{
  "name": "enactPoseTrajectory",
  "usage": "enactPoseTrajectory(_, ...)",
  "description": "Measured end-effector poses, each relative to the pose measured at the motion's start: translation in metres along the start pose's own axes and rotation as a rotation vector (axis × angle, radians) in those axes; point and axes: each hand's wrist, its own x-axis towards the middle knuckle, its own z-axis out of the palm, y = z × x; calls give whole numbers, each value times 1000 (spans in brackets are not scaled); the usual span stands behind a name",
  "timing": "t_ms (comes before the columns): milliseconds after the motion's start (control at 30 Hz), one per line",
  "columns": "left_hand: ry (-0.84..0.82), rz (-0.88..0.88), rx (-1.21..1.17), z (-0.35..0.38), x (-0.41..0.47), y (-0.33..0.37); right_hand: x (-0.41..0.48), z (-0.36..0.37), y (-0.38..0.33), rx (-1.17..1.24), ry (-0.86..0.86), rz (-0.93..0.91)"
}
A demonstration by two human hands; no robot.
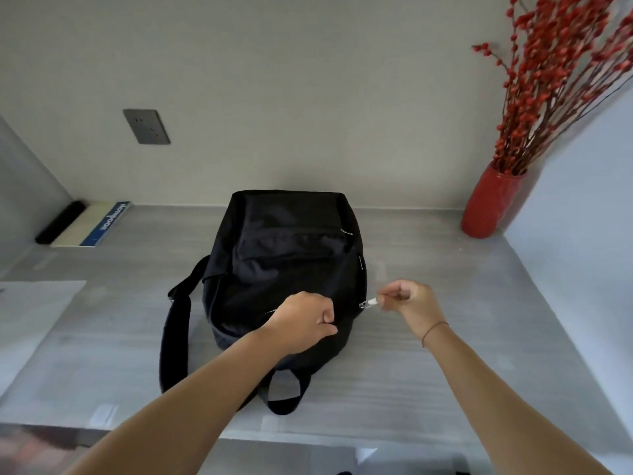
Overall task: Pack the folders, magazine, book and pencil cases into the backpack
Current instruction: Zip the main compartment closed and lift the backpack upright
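The backpack lies mid-frame on the table. The left hand clutches its fabric; the right hand pinches the zipper pull. Best hold the fabric taut and pull steadily along the track.

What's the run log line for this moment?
left hand grips backpack | right hand pinches zipper pull | book on table

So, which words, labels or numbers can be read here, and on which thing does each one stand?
White lettering on the blue edge of the book: too blurred to read with certainty.
Small side tag on the backpack: too small to read.
No text visible on the zipper pull, wall socket or red vase.
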Motion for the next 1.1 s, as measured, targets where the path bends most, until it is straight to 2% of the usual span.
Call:
enactPoseTrajectory(167, -71, -76, 79, -1, 13, 14, 26, 6, 1, 14, 18, -16)
enactPoseTrajectory(300, 21, -191, 205, 20, 42, 35, 40, 4, 3, -23, 13, -57)
enactPoseTrajectory(400, 86, -245, 141, 29, 55, 37, 50, 2, 8, -28, 15, -53)
enactPoseTrajectory(600, 163, -58, 96, 42, 37, 29, 79, -9, 18, -1, 78, 7)
enactPoseTrajectory(967, 151, -52, 121, 38, 37, 27, 127, -1, 6, -55, 20, -30)
enactPoseTrajectory(1100, 141, -70, 209, 43, 33, 23, 118, 7, 8, -33, 61, 29)
